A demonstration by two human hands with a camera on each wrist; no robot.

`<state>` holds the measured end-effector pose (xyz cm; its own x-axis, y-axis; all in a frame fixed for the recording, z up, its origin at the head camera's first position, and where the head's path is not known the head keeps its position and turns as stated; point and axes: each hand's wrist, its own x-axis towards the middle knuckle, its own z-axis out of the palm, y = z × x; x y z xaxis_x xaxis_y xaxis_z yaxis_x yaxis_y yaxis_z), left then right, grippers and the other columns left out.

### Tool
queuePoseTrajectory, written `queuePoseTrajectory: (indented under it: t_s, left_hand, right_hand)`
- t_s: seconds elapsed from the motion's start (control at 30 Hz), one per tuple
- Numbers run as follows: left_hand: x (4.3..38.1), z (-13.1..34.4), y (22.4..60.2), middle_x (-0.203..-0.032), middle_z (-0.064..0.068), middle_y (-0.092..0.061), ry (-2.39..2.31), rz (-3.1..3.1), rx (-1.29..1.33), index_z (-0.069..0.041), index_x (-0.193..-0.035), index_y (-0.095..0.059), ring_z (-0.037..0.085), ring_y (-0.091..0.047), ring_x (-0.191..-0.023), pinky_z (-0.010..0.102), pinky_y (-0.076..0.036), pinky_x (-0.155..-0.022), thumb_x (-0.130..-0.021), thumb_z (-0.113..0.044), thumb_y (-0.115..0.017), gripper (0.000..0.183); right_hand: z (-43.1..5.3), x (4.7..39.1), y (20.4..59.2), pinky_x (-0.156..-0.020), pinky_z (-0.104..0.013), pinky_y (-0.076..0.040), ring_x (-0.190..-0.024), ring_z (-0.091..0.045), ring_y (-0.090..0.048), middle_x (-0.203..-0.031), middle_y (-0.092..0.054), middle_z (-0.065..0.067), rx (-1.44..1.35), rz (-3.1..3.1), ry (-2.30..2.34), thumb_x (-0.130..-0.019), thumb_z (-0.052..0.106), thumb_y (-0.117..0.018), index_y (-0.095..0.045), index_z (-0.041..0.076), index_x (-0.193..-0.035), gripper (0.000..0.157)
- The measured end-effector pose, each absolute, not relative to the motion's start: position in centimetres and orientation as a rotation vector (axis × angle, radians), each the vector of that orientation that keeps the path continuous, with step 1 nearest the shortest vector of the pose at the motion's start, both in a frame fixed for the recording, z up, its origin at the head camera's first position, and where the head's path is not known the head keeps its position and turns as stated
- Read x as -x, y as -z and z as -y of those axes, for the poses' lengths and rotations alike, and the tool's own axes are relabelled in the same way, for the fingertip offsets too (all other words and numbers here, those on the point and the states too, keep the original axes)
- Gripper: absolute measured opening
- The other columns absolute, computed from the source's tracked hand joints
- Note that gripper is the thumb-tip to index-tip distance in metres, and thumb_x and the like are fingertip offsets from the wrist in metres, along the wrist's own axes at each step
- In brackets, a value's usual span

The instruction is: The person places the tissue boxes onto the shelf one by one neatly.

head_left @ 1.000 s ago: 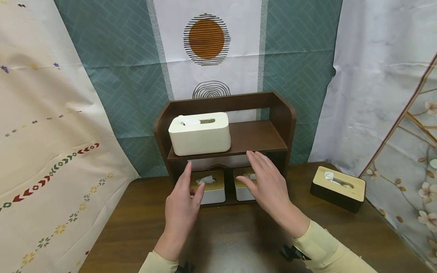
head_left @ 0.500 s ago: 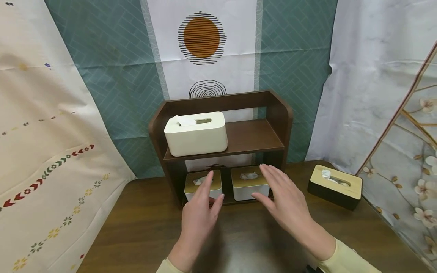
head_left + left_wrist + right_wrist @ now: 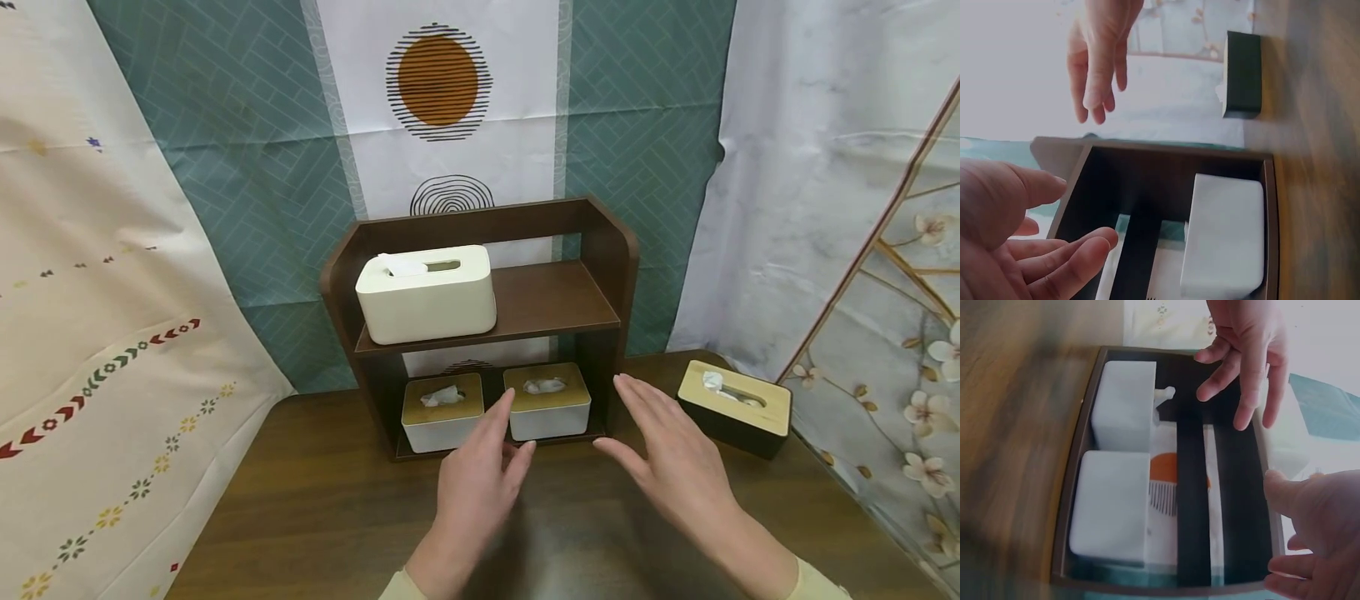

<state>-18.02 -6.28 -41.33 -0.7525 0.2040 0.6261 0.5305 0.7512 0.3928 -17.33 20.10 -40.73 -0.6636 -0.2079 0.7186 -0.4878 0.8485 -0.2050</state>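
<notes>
My left hand [image 3: 480,483] hangs over the table in front of the shelf, thumb and fingers apart, holding nothing. To its right my right hand [image 3: 675,462] is also spread and holds nothing, its fingertips near the shelf's right side. A black tissue box with a pale wood lid [image 3: 738,404] sits on the table beyond the right hand. On the lower shelf stand two white tissue boxes with wood lids, the left one [image 3: 442,417] and the right one [image 3: 551,404], partly overlapped by my left fingertips. A cream tissue box [image 3: 427,304] rests on the upper shelf's left half.
The dark brown two-tier shelf [image 3: 558,296] stands at the back of the wooden table [image 3: 315,500]. Behind it hangs a green and white cloth [image 3: 637,175]. Patterned cloths flank the table, a cream one [image 3: 112,350] at left and a floral one [image 3: 847,292] at right.
Both hands have moved right, away from in front of the shelf's lower boxes, still spread apart. The view has shifted slightly to the right. The tissue boxes stay in their places.
</notes>
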Motion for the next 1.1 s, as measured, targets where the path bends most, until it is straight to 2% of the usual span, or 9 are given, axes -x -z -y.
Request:
queuePoseTrajectory:
  t_s: [0.1, 0.2, 0.3, 0.47, 0.67, 1.1]
  left_hand:
    - [18.0, 5.5, 41.5, -0.143, 0.007, -0.072, 0.736, 2.387, 0.578, -0.012, -0.163, -0.053, 0.010, -0.077, -0.091, 0.030, -0.058, -0.061, -0.103, -0.027, -0.083, 0.069]
    - [18.0, 4.9, 41.6, -0.152, 0.008, -0.068, 0.706, 2.400, 0.609, -0.011, -0.162, -0.054, 0.019, -0.079, -0.107, 0.039, -0.065, -0.072, -0.104, -0.029, -0.081, 0.067]
    - [18.0, 4.2, 41.8, -0.154, 0.008, -0.066, 0.674, 2.413, 0.640, -0.010, -0.161, -0.055, 0.025, -0.075, -0.122, 0.046, -0.066, -0.086, -0.104, -0.031, -0.081, 0.066]
    - [18.1, 3.1, 42.2, -0.154, 0.007, -0.066, 0.614, 2.412, 0.691, -0.009, -0.160, -0.056, 0.025, -0.071, -0.130, 0.045, -0.063, -0.095, -0.104, -0.032, -0.081, 0.066]
    - [18.4, 1.6, 42.8, -0.154, 0.008, -0.066, 0.594, 2.409, 0.742, -0.008, -0.159, -0.057, 0.024, -0.070, -0.131, 0.043, -0.063, -0.096, -0.104, -0.035, -0.081, 0.066]
    - [19.1, -1.3, 43.6, -0.159, 0.009, -0.061, 0.596, 2.447, 0.797, -0.009, -0.161, -0.056, 0.024, -0.061, -0.144, 0.041, -0.055, -0.110, -0.108, -0.038, -0.075, 0.064]
  right_hand:
    - [-20.8, 17.1, 41.2, -0.095, -0.063, -0.057, -0.141, -0.038, -0.059, -0.156, -0.063, -0.012, -0.478, 2.299, -0.492, -0.082, 0.034, -0.097, -0.058, 0.012, -0.161, 0.091]
    - [-21.3, 16.8, 41.6, -0.094, -0.064, -0.057, -0.139, -0.039, -0.059, -0.154, -0.063, -0.013, -0.443, 2.322, -0.482, -0.081, 0.033, -0.098, -0.058, 0.011, -0.160, 0.091]
    - [-21.8, 16.5, 42.1, -0.093, -0.065, -0.057, -0.139, -0.039, -0.059, -0.154, -0.063, -0.014, -0.408, 2.345, -0.483, -0.082, 0.032, -0.098, -0.057, 0.011, -0.160, 0.091]
    - [-23.2, 16.2, 42.8, -0.088, -0.066, -0.057, -0.137, -0.041, -0.059, -0.153, -0.063, -0.016, -0.352, 2.360, -0.475, -0.081, 0.030, -0.099, -0.058, 0.010, -0.159, 0.090]
    - [-25.0, 16.2, 43.6, -0.083, -0.071, -0.055, -0.136, -0.045, -0.058, -0.153, -0.062, -0.019, -0.267, 2.404, -0.458, -0.082, 0.032, -0.099, -0.057, 0.010, -0.160, 0.091]
    - [-28.8, 16.4, 45.0, -0.093, -0.074, -0.051, -0.136, -0.052, -0.057, -0.152, -0.061, -0.026, -0.205, 2.420, -0.394, -0.084, 0.036, -0.097, -0.056, 0.004, -0.159, 0.091]
